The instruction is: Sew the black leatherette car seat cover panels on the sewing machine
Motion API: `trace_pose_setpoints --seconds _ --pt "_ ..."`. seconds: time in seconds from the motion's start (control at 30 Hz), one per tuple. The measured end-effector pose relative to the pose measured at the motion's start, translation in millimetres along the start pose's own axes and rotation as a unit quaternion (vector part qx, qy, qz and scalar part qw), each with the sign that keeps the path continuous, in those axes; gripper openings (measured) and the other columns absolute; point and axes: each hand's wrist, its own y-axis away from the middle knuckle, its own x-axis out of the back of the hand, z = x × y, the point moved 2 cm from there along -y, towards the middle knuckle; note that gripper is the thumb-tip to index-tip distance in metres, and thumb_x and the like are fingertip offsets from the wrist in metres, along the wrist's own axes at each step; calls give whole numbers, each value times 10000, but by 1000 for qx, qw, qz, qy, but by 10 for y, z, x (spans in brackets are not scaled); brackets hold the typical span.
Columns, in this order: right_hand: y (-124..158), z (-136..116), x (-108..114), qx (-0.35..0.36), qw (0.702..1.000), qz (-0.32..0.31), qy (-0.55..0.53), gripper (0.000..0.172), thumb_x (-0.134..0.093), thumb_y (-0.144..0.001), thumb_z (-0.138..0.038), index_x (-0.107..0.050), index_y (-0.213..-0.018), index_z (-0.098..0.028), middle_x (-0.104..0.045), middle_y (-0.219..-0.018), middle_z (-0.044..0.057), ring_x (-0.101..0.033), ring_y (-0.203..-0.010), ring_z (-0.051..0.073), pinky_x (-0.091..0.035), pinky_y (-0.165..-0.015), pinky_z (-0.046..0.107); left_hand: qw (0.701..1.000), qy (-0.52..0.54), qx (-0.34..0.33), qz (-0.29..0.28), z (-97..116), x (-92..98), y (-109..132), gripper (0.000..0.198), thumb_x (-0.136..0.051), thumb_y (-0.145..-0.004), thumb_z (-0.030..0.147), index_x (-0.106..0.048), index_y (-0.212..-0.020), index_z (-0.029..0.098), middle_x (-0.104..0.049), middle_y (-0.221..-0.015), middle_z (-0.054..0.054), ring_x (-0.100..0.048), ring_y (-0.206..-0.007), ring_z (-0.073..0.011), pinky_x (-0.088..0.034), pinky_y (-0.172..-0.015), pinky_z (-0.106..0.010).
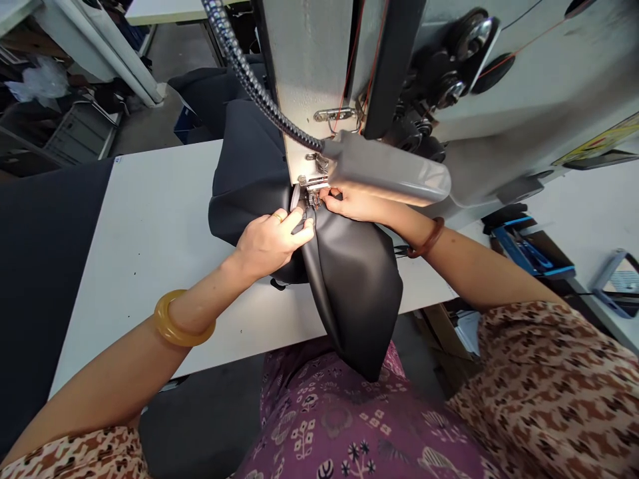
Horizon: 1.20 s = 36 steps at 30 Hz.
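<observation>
While the left hand (272,241) pinches a fold of the black fabric (349,279) between thumb and curled fingers, it presses that fold right up against the presser foot (312,196) of the sewing machine (349,80), which sits just beyond its fingertips. Across the foot, the right hand (347,201) rests fingers-down on the same cloth, closed lightly on its edge from the far side, partly under the machine's lamp (389,174). By my reading, the step in hand is lining up a seam at the needle; the next move would call for both hands keeping the edges matched and flat while guiding them. From the hands the fabric spreads outward: a bunch lies behind the left hand on the white table (160,226), and a longer fold hangs below both wrists toward the lap.
</observation>
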Motion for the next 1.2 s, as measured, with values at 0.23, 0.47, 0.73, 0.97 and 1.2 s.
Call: trace_pose_setpoints --seconds 0.23,0.47,0.73,0.97,1.2 --pt "-18 89 -42 80 997 8 3 386 -346 -905 -369 -606 -1111 -172 -635 -1130 93 -545 -1037 182 -417 -923 301 999 -26 -12 16 -16 -10 0 352 -479 -821 133 -643 -1116 233 -660 -1172 -61 -578 -744 -192 -407 -545 -291" --pt "-37 138 -84 72 997 -5 15 433 -303 -943 -335 -582 -1185 -109 -613 -1223 113 -544 -1145 194 -400 -1032 321 998 -39 -15 47 -27 -47 -19 329 -491 -821 152 -656 -1098 219 -671 -1144 -67 -569 -712 -190 -406 -537 -289" --pt "0 -23 -21 66 997 -11 46 430 -266 -957 -306 -584 -1210 -164 -624 -1214 69 -555 -1133 204 -465 -959 319 999 -30 8 10 -32 -28 -16 335 -494 -825 177 -657 -1104 265 -672 -1133 -54 -578 -730 -191 -390 -529 -285" --pt "34 -94 20 31 999 4 7 382 -320 -948 -352 -635 -1047 -162 -670 -1017 58 -594 -939 176 -452 -925 308 999 -2 35 25 -26 -46 -17 328 -494 -813 171 -679 -1065 270 -668 -1132 -57 -589 -758 -198 -409 -554 -293" --pt "232 -249 52 -21 986 51 158 334 -377 -932 -308 -630 -1027 -112 -665 -925 105 -587 -835 210 -452 -808 325 997 22 72 7 23 -40 13 410 -514 -776 153 -653 -1146 259 -643 -1204 -55 -605 -800 -223 -453 -575 -314"
